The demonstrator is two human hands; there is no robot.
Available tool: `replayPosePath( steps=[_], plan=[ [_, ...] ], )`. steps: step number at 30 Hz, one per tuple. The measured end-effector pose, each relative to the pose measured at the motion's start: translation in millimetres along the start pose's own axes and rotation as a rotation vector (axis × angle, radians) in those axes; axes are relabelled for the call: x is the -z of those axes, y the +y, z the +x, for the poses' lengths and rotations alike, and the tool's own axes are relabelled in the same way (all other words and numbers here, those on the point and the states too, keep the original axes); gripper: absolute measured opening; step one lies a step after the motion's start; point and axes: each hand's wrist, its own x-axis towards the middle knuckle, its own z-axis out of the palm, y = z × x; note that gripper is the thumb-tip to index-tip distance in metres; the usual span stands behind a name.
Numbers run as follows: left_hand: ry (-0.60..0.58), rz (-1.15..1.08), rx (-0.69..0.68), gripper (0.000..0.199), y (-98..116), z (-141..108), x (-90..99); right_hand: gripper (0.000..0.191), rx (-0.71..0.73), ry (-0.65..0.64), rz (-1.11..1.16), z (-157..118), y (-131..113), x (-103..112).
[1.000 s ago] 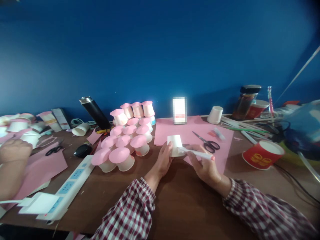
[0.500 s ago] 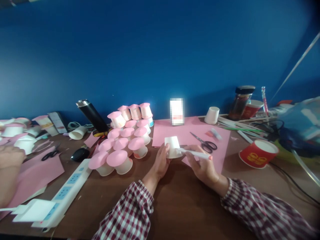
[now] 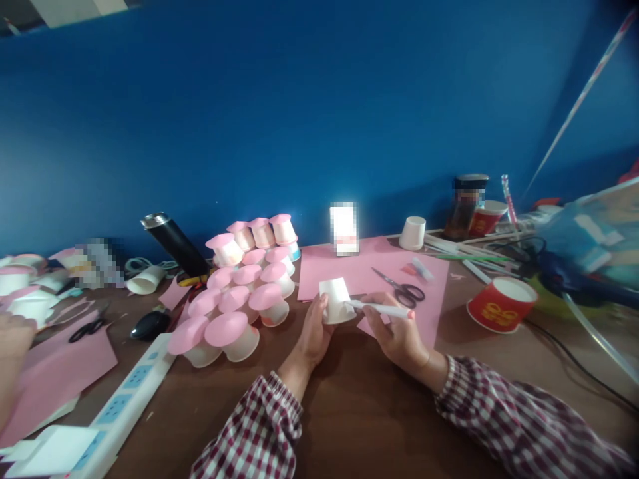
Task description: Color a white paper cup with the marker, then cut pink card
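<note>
A white paper cup (image 3: 337,297), turned upside down, is gripped on its left side by my left hand (image 3: 314,332). My right hand (image 3: 402,339) holds a white marker with an orange-red end (image 3: 387,309), its tip at the cup's right side. Any mark under the tip is too small to make out. Just beyond the hands, black-handled scissors (image 3: 407,291) lie on a sheet of pink paper (image 3: 339,256). A few small coloured pieces in clear wrap (image 3: 418,269) rest there too. Left of my left hand stand several cups with pink paper cone tops (image 3: 232,327).
At left are a power strip (image 3: 120,406), a computer mouse (image 3: 151,324), a tilted black flask (image 3: 174,243) and another person's hand (image 3: 14,339). A red paper bowl (image 3: 502,305), white strips and a dark jar (image 3: 465,209) stand at right. A bright upright screen (image 3: 344,229) leans at the wall.
The view has shifted slightly, so things sit a little further left. Both hands keep their hold on the cup and marker, with the marker tip still at the cup's side.
</note>
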Motion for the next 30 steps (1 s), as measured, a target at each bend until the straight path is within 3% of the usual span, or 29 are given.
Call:
replayPosePath(
  steps=[12, 20, 30],
  plan=[
    [0.02, -0.082, 0.026, 0.024, 4.5, -2.5, -5.2, 0.011, -0.05, -0.006, 0.065, -0.1, 2.5, -1.7],
    [-0.022, 0.029, 0.044, 0.035, 6.4, -5.3, -7.4, 0.01, -0.039, 0.009, 0.076, -0.1, 2.8, -2.7],
    [-0.032, -0.023, 0.098, 0.044, 6.1, -4.9, -7.9, 0.012, -0.039, 0.039, 0.023, 1.6, 1.9, -1.8]
  ],
)
